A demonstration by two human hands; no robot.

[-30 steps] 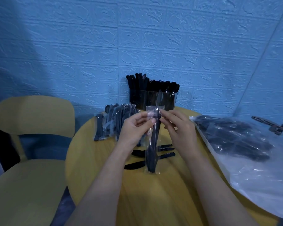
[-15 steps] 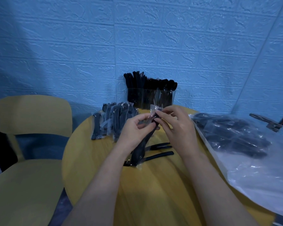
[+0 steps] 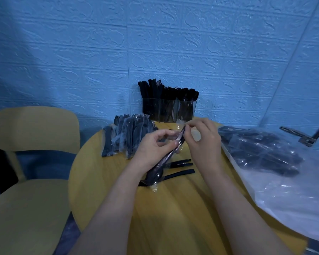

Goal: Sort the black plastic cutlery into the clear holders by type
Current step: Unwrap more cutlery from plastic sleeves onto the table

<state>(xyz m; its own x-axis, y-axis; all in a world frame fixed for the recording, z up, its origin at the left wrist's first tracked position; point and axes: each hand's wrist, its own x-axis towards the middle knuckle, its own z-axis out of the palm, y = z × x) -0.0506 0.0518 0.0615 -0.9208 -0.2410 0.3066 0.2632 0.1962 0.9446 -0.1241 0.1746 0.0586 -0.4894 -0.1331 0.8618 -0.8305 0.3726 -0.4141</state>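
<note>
Blue embossed brick-pattern wall panels (image 3: 173,43) fill the background of my head view, and a round yellow wood-grain table (image 3: 103,181) sits below them; I place everything relative to that table.

At its far edge, against the wall, stand the clear holders (image 3: 168,111), rigid transparent boxes packed with upright black cutlery; I cannot separate the types inside. On the table's left rear lies a stack of wrapped cutlery packets (image 3: 125,137), glossy film over dark shapes. Over the middle, my left hand (image 3: 151,150) pinches the mid part of a slanted wrapped packet (image 3: 164,161), while my right hand (image 3: 204,142) pinches the film at its upper end. What the packet holds is blurred. Beneath it, on the tabletop, lie loose black pieces (image 3: 180,168), their heads hidden by my left wrist. Draped over the table's right side is a crinkled clear bag (image 3: 284,190) with more dark cutlery, cut off by the frame. Left of the table stands a yellow chair (image 3: 31,199).
</note>
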